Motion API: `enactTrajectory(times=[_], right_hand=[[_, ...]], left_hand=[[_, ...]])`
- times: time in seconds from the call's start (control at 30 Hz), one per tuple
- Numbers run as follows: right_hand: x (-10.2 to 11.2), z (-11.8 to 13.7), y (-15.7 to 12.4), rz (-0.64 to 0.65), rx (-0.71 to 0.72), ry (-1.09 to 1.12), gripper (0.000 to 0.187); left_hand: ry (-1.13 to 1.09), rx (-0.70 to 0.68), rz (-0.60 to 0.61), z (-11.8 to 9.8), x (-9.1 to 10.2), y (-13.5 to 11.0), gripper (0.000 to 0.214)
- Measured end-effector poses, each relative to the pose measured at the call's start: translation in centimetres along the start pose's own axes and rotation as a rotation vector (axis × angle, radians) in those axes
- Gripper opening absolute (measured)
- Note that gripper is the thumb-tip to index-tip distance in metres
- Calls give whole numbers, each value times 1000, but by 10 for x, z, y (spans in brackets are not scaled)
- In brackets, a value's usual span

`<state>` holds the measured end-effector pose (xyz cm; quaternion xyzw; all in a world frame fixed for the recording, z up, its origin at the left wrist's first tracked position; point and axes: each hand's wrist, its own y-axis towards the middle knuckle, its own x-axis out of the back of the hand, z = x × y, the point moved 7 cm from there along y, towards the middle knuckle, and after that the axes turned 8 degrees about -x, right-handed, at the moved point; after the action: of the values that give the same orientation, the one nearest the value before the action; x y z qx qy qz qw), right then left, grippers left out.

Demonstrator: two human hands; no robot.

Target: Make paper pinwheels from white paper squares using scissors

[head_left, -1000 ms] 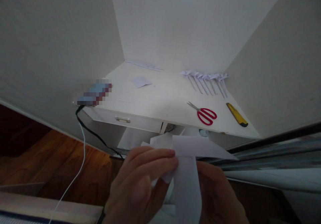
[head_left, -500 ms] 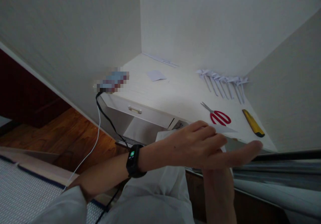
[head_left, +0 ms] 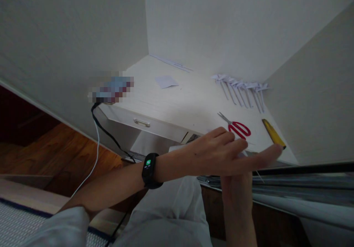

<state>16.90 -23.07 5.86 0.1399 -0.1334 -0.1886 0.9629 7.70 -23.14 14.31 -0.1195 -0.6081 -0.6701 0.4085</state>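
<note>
My left hand (head_left: 221,153) reaches across to the right with its fingers stretched out flat, just in front of the desk's front edge. A black smartwatch (head_left: 149,170) is on its wrist. My right hand (head_left: 238,199) comes up from below, and its fingers are hidden under the left hand. Only a sliver of white paper (head_left: 243,153) shows between the two hands. Red-handled scissors (head_left: 239,128) lie on the white desk (head_left: 188,103) just beyond my left fingers.
A yellow utility knife (head_left: 272,132) lies right of the scissors. Several folded white paper pieces (head_left: 240,88) lie in a row at the back right, a small paper square (head_left: 166,81) at the back left. Cables (head_left: 96,136) hang off the desk's left corner. Walls enclose three sides.
A second ago both hands held a long paper strip up close. My left hand has since stretched out flat to the right over the right hand, and the paper is almost hidden.
</note>
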Motion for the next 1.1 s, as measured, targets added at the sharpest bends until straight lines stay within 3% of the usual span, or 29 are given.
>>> enactTrajectory(times=[0.13,0.2,0.43,0.57,0.67,0.77,0.97,1.1], right_hand=[[11,-22,4,-85,-321,345,22],[15,-28,6,-109,-362,367,23],[27,-21,19,-133,-169,-116,13],[29,-19,27,-190,-95,-296,18],[23,-7,32,-220,1,-457,14],[13,0,36,-208,75,-483,10],[-8,-12,49,-100,160,-467,12],[-29,-21,70,70,208,-465,7]], left_hand=[[-107,120,21,11,-7,-5,38],[-149,145,12,13,-11,-8,40],[-226,205,47,18,-29,-16,37],[-189,283,-84,20,-39,-26,38],[-143,521,-190,29,-51,-41,38],[-166,730,-211,35,-62,-54,38],[-458,1128,-228,59,-81,-85,48],[-524,1202,-135,84,-91,-99,43]])
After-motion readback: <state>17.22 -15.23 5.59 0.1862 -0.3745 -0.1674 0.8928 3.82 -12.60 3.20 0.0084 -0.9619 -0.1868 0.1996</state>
